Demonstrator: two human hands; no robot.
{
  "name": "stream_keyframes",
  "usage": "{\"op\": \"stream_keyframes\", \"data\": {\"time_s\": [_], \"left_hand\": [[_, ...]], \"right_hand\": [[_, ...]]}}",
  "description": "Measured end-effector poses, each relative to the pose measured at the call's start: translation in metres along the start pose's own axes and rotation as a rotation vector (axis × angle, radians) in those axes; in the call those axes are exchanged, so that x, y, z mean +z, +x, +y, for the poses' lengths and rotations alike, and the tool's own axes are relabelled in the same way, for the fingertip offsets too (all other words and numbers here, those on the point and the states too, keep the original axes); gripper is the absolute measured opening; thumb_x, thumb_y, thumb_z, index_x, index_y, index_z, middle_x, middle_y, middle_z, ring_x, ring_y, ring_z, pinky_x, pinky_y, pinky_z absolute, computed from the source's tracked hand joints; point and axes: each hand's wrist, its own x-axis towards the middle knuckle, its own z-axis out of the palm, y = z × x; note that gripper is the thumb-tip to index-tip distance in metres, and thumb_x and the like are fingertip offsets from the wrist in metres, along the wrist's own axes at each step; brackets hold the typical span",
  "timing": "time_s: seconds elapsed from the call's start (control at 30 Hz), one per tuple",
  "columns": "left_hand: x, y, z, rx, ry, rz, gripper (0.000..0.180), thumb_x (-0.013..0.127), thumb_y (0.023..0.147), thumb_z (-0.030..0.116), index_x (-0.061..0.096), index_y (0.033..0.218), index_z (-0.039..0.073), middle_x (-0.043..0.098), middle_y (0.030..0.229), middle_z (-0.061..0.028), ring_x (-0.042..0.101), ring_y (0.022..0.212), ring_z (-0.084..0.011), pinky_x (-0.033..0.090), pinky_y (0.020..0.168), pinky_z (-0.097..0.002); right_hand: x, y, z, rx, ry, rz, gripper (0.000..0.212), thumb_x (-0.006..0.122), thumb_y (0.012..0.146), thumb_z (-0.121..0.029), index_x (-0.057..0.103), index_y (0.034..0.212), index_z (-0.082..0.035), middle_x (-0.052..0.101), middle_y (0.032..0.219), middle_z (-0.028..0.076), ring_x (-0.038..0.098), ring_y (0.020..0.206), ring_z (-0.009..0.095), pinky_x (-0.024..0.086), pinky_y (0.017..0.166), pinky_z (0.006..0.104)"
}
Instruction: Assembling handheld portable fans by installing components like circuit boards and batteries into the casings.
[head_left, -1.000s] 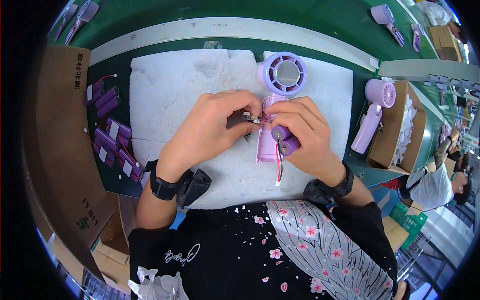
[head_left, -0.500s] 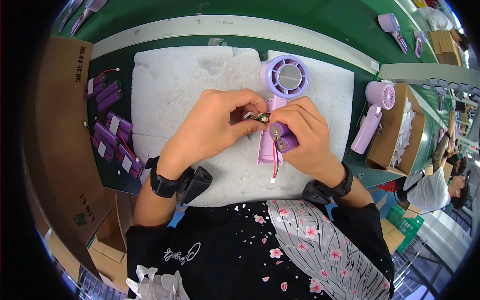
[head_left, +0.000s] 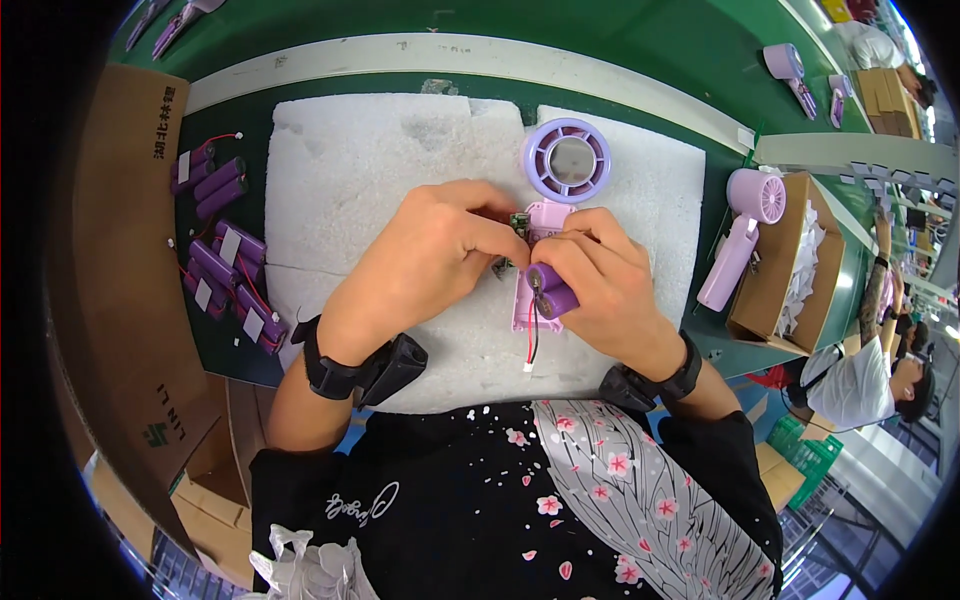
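A handheld fan with a lilac round head (head_left: 568, 160) lies on the white foam sheet (head_left: 350, 150), its pink handle shell (head_left: 521, 300) open toward me. Over that handle, my left hand (head_left: 425, 245) pinches a small green circuit board (head_left: 519, 222) between thumb and fingers. My right hand (head_left: 610, 285) is closed around a purple two-cell battery pack (head_left: 552, 292), just above the handle's lower part. From the pack, red and black wires hang down to a white plug (head_left: 528, 367). My fingers hide part of the board and of the handle.
Several purple battery packs (head_left: 215, 270) lie left of the foam, beside a tall cardboard box (head_left: 120, 280). To the right are another lilac fan (head_left: 735, 250) and a carton (head_left: 830, 270) with white paper. More fan parts (head_left: 785, 65) lie across the white rail; a person sits far right.
Both hands have shifted slightly left, the battery pack and its dangling wires with them. The circuit board has turned more upright beside the handle, and the fan head sits slightly lower in view.
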Motion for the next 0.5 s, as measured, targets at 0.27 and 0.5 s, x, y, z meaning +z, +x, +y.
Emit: {"op": "stream_keyframes", "data": {"time_s": [0.27, 0.5], "left_hand": [[-0.001, 0.004, 0.013, -0.131, -0.204, -0.105, 0.018, 0.063, 0.067, -0.009, 0.065, 0.08, 0.003, 0.062, 0.091, -0.0081, 0.061, 0.079, -0.0215, 0.05, 0.066, -0.0302], [-0.001, 0.004, 0.005, -0.118, -0.171, -0.124, 0.015, 0.065, 0.068, -0.007, 0.062, 0.08, 0.0, 0.059, 0.089, -0.0085, 0.06, 0.078, -0.02, 0.049, 0.066, -0.0288]], "right_hand": [[-0.002, -0.006, -0.002, 0.116, 0.139, 0.037, 0.028, 0.071, 0.069, 0.001, 0.06, 0.095, -0.004, 0.06, 0.09, 0.013, 0.06, 0.081, 0.025, 0.049, 0.062, 0.0308], [0.007, -0.014, -0.001, 0.514, 0.607, 0.4, 0.021, 0.066, 0.084, -0.006, 0.059, 0.104, -0.003, 0.055, 0.096, 0.014, 0.056, 0.078, 0.022, 0.046, 0.068, 0.0282]]}}
